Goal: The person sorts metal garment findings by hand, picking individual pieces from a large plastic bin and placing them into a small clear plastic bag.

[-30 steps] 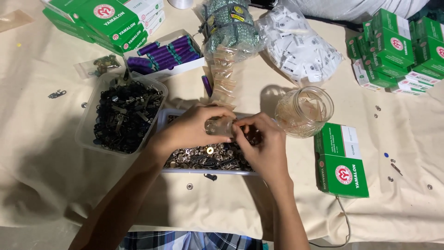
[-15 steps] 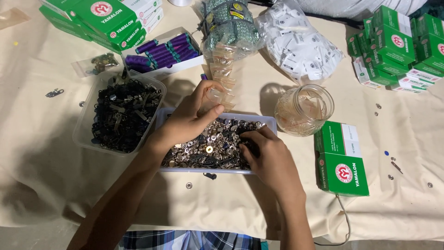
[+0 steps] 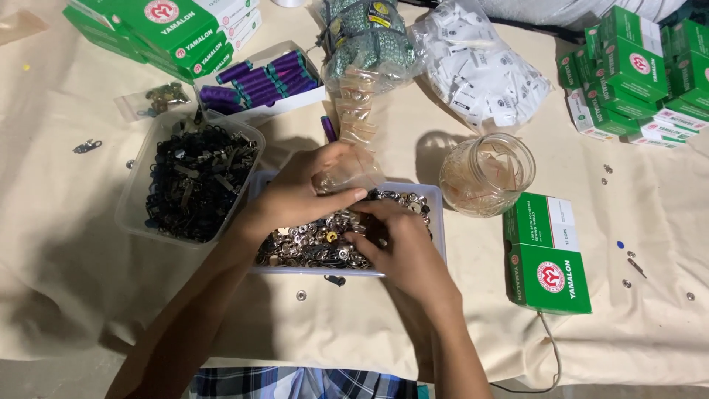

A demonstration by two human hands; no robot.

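A shallow clear tray [image 3: 436, 203] full of small silver metal snap buttons [image 3: 310, 242] sits in front of me. My left hand [image 3: 303, 188] hovers over it and pinches a small clear plastic bag [image 3: 351, 174] at its upper edge. My right hand [image 3: 395, 240] rests in the tray with its fingers curled down among the buttons; whether they grip any is hidden.
A clear tub of black metal clips [image 3: 196, 181] stands left of the tray. A glass jar [image 3: 487, 174] and a green box [image 3: 546, 251] lie to the right. Purple thread spools [image 3: 262, 77], bags of parts [image 3: 480, 63] and stacked green boxes [image 3: 635, 70] line the back.
My left hand has lifted from the tray and now pinches the small clear bag above it. My right hand shifted a little lower into the buttons.
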